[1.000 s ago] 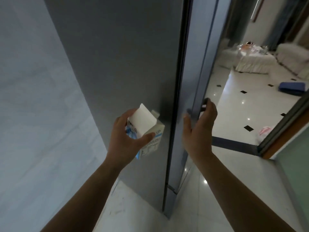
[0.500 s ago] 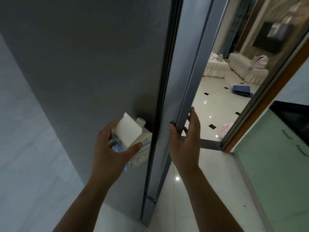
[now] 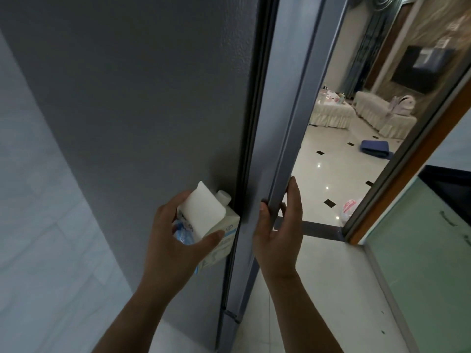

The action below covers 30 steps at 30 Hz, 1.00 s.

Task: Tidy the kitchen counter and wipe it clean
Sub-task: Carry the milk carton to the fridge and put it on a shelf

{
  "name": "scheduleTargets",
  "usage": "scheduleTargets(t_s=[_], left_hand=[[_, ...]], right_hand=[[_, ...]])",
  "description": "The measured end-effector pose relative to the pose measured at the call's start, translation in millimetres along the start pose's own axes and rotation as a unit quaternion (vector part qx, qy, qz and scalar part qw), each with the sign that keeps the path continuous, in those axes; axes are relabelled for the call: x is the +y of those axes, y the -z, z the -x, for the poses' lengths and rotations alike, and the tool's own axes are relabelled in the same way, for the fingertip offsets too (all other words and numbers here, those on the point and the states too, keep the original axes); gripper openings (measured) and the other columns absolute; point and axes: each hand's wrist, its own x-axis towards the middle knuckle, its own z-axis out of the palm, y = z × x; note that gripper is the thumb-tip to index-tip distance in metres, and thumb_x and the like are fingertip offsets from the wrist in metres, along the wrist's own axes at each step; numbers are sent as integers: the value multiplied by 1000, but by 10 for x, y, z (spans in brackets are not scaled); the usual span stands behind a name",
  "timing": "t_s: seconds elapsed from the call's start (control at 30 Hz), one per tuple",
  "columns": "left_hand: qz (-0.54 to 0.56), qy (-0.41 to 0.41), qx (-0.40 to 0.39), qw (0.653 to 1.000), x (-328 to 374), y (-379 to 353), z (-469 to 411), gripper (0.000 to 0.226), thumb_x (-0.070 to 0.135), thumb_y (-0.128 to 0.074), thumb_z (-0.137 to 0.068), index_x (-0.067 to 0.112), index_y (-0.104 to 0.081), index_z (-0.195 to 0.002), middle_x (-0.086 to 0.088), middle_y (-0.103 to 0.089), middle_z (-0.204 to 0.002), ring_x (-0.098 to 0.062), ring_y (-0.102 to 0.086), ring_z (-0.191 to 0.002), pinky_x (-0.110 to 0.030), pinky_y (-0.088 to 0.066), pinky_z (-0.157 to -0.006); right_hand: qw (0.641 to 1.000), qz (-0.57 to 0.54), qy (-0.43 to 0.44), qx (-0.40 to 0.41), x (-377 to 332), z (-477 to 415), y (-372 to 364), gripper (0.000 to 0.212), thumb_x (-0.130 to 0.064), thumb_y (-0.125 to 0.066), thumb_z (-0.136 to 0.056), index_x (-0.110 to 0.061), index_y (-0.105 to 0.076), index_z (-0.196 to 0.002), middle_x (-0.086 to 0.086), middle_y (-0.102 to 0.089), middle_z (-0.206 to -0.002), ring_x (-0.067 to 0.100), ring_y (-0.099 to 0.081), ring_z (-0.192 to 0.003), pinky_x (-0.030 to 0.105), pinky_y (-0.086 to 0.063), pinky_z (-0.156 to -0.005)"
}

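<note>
The counter itself is out of view, so how much of it is tidied or wiped cannot be read here. What shows is one item in the middle of being put away, so I judge the tidying to be under way and the wiping not yet begun, since neither hand holds a cloth.

The left hand [image 3: 173, 240] grips a blue-and-white gable-top carton [image 3: 211, 220], thumb across its near face and fingers curled behind it. The carton is tilted, and its white cap [image 3: 223, 196] points at the dark seal strip [image 3: 251, 123] along the front edge of the grey cabinet side [image 3: 153, 98]. It hangs in the air just beside that strip, and I cannot tell whether it touches.

The right hand [image 3: 277, 240] clasps the free edge of what looks like a refrigerator door [image 3: 285, 159], thumb on the near face and fingers hooked round the far side. The door appears shut or barely cracked, and no interior shows.

Left to do, by my reading: swing the door open, shelve the carton, close up, then return to the counter.

Room is tight on the left, where the pale wall [image 3: 38, 200] runs close to the cabinet side. On the right, bare floor tile [image 3: 326, 289] lies between the door and the green glass cabinet front [image 3: 420, 263]. I expect the door to swing into that gap, towards the doorway frame [image 3: 407, 169]. A plastic bag [image 3: 350, 207] lies on the floor by the threshold, apart from the door.
</note>
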Motion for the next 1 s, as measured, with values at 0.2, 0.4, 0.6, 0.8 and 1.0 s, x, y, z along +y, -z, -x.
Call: scheduleTargets(t_s=[0.2, 0.4, 0.6, 0.8, 1.0], left_hand=[[-9, 8, -14, 1000, 31, -20, 79, 79, 48, -72, -51, 31, -44, -123, 11, -49, -120, -10, -52, -109, -33, -52, -84], [41, 19, -59, 997, 110, -260, 229, 76, 35, -76, -51, 33, -48, -122, 6, -53, -122, -8, -53, -111, -36, -49, -89], [84, 23, -123, 989, 246, -565, 254, 77, 29, -78, -50, 35, -47, -120, 12, -55, -121, -5, -54, -109, -24, -47, -81], [96, 16, -160, 982, 376, -768, 173, 81, 35, -75, -47, 35, -46, -122, 7, -52, -124, -13, -53, -112, -43, -50, -91], [115, -1, -197, 974, 413, -863, 45, 83, 41, -74, -44, 33, -48, -123, 9, -52, -125, -12, -52, -116, -47, -49, -94]], right_hand=[[1000, 12, 5, -6, 190, -41, 503, 55, -26, -50, -91, -4, -32, -138, 16, -50, -134, 29, -54, -119, 48, -54, -83], [997, 45, -52, 27, 259, -140, 1042, 42, -27, -54, -88, -8, -50, -125, 6, -59, -118, 18, -58, -104, 35, -56, -78], [985, 77, -124, 95, 272, -160, 1310, 42, -19, -63, -84, -13, -53, -124, 2, -56, -116, 12, -57, -101, 32, -53, -85], [975, 210, -30, 69, 137, -109, 1466, 70, -28, -62, -85, -11, -25, -142, 3, -20, -145, 16, -22, -138, 19, -22, -112], [972, 216, 78, -41, 92, -342, 1361, 47, -26, -57, -89, -10, -44, -132, 9, -44, -136, 5, -34, -128, 13, -25, -107]])
